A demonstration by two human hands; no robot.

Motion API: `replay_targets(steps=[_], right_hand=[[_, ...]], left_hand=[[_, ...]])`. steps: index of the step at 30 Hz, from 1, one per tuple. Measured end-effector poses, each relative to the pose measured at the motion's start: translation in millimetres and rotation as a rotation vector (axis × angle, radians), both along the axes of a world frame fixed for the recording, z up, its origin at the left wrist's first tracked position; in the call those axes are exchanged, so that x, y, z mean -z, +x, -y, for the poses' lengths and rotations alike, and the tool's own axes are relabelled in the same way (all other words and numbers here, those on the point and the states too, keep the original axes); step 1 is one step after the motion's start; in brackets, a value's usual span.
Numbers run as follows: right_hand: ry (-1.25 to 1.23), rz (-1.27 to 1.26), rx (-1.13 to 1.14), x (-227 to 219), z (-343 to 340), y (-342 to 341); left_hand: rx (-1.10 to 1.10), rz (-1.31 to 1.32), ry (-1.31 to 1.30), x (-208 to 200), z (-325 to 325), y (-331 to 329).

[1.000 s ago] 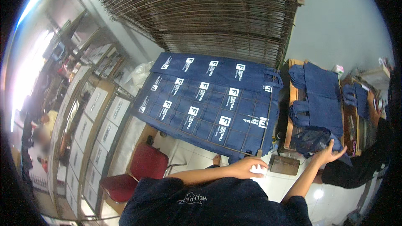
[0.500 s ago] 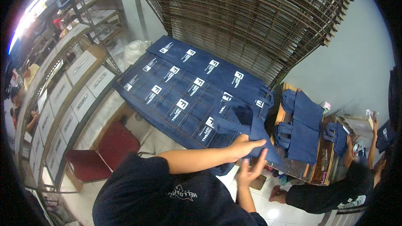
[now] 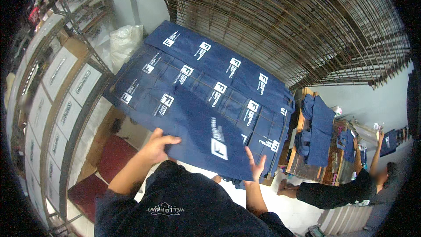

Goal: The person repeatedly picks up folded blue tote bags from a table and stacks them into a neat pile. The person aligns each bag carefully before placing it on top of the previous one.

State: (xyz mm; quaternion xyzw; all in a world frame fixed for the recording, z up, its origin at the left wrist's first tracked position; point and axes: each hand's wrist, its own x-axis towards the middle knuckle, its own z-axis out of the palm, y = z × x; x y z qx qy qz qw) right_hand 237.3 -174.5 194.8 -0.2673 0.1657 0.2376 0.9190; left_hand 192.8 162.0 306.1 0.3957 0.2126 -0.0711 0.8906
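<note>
A navy cloth tote bag point(image 3: 193, 142) with a white print is stretched out in front of me, over the near side of a table covered with similar printed bags point(image 3: 199, 68). My left hand point(image 3: 157, 145) grips its left edge, thumb on top and the other fingers hidden beneath. Beside the bag's right edge is my right hand point(image 3: 254, 166), its visible fingers extended and spread apart. Whether that hand bears any of the cloth I cannot tell.
Metal drying racks point(image 3: 280, 17) hang beyond the table. More navy bags point(image 3: 322, 120) lie on a wooden bench at right, where a person in black point(image 3: 342, 191) works. A dark red chair point(image 3: 116, 158) and shelves of white boxes point(image 3: 55, 101) stand at left.
The folded, bunched bag has been brought left and opened out flat. My left hand has moved left to its edge, and my right hand slightly left. The view has shifted.
</note>
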Motion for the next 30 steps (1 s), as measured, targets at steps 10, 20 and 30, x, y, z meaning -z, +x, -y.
replay_targets(steps=[10, 20, 30], right_hand=[[-0.286, -0.018, -0.481, -26.2, -143.5, 36.0], [-0.861, 0.57, -0.461, -17.5, -234.9, 66.7], [-0.925, 0.702, -0.251, 35.1, -375.4, 151.2]], left_hand=[[-0.07, 0.033, 0.097, 10.2, -142.6, 2.9], [-0.166, 0.041, 0.587, -24.3, -259.2, 28.0], [-0.291, 0.078, 0.986, 78.1, -427.8, 148.5]])
